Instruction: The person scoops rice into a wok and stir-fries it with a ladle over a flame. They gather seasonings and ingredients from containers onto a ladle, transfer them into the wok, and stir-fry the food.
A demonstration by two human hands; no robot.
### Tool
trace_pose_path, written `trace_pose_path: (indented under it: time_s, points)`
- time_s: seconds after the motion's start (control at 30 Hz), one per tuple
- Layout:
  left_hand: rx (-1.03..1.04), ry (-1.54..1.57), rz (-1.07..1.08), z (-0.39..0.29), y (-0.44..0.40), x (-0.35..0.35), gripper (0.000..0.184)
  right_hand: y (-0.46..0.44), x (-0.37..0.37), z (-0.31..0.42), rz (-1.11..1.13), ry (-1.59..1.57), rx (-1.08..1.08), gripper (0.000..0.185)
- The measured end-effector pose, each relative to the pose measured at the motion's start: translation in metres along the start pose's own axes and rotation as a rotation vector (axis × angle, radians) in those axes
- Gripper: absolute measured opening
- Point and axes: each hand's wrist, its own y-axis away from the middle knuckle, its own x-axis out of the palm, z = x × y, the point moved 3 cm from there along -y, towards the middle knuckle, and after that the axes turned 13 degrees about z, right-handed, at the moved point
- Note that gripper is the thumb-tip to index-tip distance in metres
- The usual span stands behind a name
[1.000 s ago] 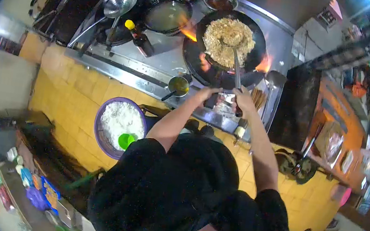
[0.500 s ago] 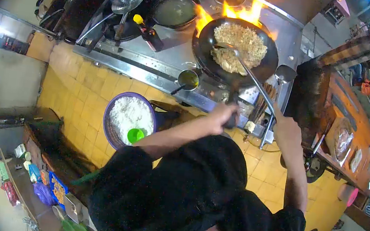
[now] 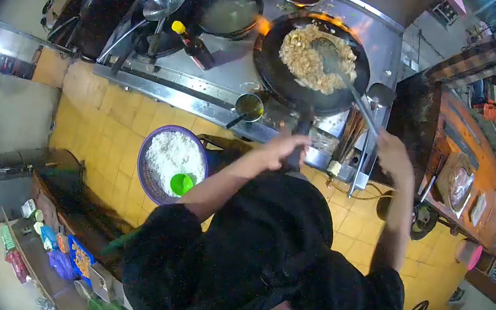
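Note:
A dark wok [image 3: 278, 77] stands over the burner with browned fried rice [image 3: 306, 58] spread in its upper part. My left hand [image 3: 282, 150] is closed on the wok's handle [image 3: 302, 128], near the stove's front edge. In my right hand [image 3: 395, 156] is the long metal handle of a ladle [image 3: 357, 100], whose bowl rests face down on the rice. Small flames show behind the wok's far rim.
Left of the wok are a pan of liquid [image 3: 231, 14], a sauce bottle [image 3: 192, 46], a strainer [image 3: 164, 1] and a small cup [image 3: 249, 107]. A purple basket [image 3: 147, 172] of white rice with a green scoop [image 3: 181, 184] sits below. Right stands an orange table [image 3: 462, 141].
Tall flames behind the wok have shrunk. The ladle's bowl has moved from the rice's left side to its right, and my right hand has shifted slightly up and right.

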Motion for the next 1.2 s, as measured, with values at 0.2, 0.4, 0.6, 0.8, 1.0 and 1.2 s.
trace_pose_path:
  time_s: [0.2,0.4,0.6,0.8,1.0,1.2]
  points:
    - [0.277,-0.325,-0.046,-0.003,-0.096,-0.087,0.015,-0.127,0.053,-0.028,-0.176,0.373,-0.302,0.033]
    - [0.159,-0.194,-0.042,-0.014,-0.107,-0.09,0.013,-0.154,0.045,-0.033,-0.339,0.484,-0.192,0.036]
    - [0.155,0.337,-0.067,-0.038,-0.05,0.026,0.015,-0.041,0.013,0.03,-0.029,0.409,-0.117,0.043]
    - [0.072,0.296,0.151,-0.051,-0.048,-0.01,0.022,0.046,0.009,0.028,-0.141,0.748,-0.092,0.05]
    - [-0.121,0.11,-0.015,-0.002,0.024,0.06,0.026,0.046,0.03,0.019,-0.239,0.686,-0.057,0.057]
    - [0.051,0.093,-0.005,-0.027,-0.034,-0.014,0.015,0.025,0.047,0.004,-0.149,0.636,0.047,0.063]
